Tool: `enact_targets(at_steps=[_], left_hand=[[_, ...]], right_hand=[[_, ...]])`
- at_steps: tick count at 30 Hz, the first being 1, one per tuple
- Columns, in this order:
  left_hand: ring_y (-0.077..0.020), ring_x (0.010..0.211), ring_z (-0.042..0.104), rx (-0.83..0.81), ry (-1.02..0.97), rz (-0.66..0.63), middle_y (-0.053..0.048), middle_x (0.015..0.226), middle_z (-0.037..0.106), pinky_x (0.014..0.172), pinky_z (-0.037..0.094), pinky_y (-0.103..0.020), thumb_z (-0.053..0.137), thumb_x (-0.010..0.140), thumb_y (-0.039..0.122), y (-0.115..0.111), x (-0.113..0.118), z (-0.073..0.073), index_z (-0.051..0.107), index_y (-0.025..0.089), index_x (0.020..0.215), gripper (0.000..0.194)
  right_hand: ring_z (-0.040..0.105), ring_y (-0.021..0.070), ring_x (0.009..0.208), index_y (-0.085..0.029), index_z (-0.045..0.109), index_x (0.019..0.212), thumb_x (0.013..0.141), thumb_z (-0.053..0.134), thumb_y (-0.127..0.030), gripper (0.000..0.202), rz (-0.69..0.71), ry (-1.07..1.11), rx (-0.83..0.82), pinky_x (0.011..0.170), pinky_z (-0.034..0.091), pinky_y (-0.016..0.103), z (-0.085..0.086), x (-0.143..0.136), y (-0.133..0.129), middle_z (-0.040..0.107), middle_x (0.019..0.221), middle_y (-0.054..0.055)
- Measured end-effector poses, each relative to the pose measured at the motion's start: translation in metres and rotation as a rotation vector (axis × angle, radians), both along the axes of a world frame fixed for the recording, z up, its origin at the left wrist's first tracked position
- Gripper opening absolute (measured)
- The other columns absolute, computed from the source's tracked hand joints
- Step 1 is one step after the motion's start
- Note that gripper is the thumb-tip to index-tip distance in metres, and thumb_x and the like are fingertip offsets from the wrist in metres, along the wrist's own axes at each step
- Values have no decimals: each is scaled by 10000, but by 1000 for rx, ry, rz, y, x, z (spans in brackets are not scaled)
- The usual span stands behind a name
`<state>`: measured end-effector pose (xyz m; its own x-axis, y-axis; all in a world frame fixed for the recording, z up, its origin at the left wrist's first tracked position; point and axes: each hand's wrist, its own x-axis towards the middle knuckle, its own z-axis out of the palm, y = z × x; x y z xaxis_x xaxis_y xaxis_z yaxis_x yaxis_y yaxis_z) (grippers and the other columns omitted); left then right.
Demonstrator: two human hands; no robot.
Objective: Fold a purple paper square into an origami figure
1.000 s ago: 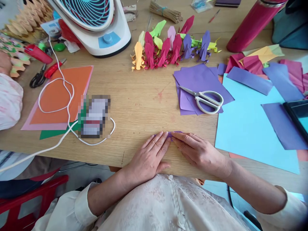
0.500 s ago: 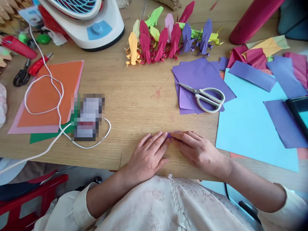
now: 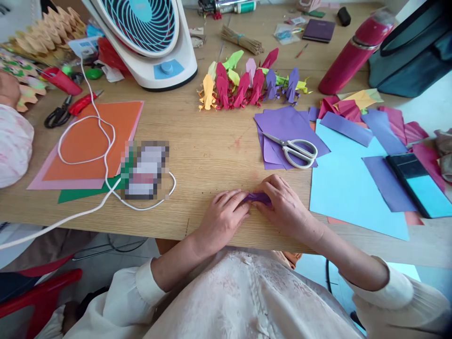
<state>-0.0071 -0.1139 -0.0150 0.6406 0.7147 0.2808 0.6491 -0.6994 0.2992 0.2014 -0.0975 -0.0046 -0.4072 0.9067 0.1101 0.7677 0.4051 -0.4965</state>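
Pressing and creasing appears to be the step in hand: a small, narrow, folded purple paper piece [image 3: 260, 197] sits just below the centre of the frame, near the front edge of a wooden table [image 3: 212, 160]. The left hand [image 3: 221, 219] lies palm down with its fingers side by side, their tips over the left end of the piece; its thumb is hidden, so whether it grips or only presses cannot be told. The right hand [image 3: 289, 209] is curled at the right end, with the piece pinched between its fingertips and thumb. The middle of the piece shows between the hands.

The next move would seem to call for light, steady pressure from the left fingers while the right pinch lines up the layers; a hurried pull could skew the fold or tear the thin paper.

White-handled scissors [image 3: 286, 144] lie, with neither hand on them, on loose purple sheets [image 3: 282, 120] right of centre. A large light-blue sheet [image 3: 348, 188] spreads at the right of the frame. Folded paper figures [image 3: 243, 89] in yellow, red, green and purple stand grouped at the upper centre.
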Motion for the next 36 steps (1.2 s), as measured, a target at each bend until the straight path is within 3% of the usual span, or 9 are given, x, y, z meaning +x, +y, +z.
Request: enact_targets(at_steps=[5,10,14,19,25,27,29,32,36], left_hand=[[-232,1066,597,-104,-16,54,-41,1159,690,922,459,-408,625,939,192,9,4,4,632,191,973,35],[-253,1009,568,-165,50,127,-41,1051,675,871,416,-413,731,865,259,18,2,13,600,185,1077,260],[-260,1021,567,-168,160,54,-41,1003,672,859,387,-398,725,865,284,32,0,21,640,193,877,126],[-233,916,620,-188,202,-68,-43,879,699,849,391,-372,702,866,267,54,0,35,645,177,818,117],[-186,717,644,-263,-9,-14,-6,734,701,673,397,-282,692,801,167,83,-2,65,673,206,768,55],[-166,691,639,-314,-127,30,10,738,700,632,395,-259,703,789,180,91,-3,75,675,210,787,41],[-152,710,647,-371,-286,68,23,774,704,648,427,-242,730,764,179,99,-3,79,676,211,894,144],[-138,742,656,-493,-576,99,30,791,697,740,488,-247,767,740,164,107,0,70,636,206,1110,395],[-144,750,614,-625,-657,66,-24,813,680,710,483,-259,721,821,289,113,7,40,694,155,830,137]], right_hand=[[590,212,837,-205,521,875,851,646,-145,141,-78,8,-152,736,454,330,8,-10,-6,608,911,51],[603,181,816,-208,582,927,842,611,-136,115,-91,121,-269,716,426,295,10,-13,-8,650,881,16],[580,143,761,-205,651,924,821,596,-116,146,-40,219,-309,678,420,265,13,-11,-5,636,874,4],[570,129,738,-208,687,941,837,610,-148,142,17,258,-320,687,432,259,23,-10,5,663,878,1],[544,130,677,-182,672,856,879,583,-188,92,27,286,-191,635,406,271,33,-11,30,658,775,11],[523,124,656,-177,660,847,882,611,-243,89,-17,357,-212,611,392,267,34,-12,39,646,747,7],[500,116,636,-177,633,834,883,633,-308,140,-61,487,-278,588,381,261,31,-14,47,625,721,-1],[453,102,560,-188,562,816,885,640,-453,284,-117,818,-429,515,356,249,21,-18,53,553,651,-27],[475,102,544,-191,544,788,814,713,-546,393,-207,1003,-494,492,380,248,9,-24,53,560,642,-21]])
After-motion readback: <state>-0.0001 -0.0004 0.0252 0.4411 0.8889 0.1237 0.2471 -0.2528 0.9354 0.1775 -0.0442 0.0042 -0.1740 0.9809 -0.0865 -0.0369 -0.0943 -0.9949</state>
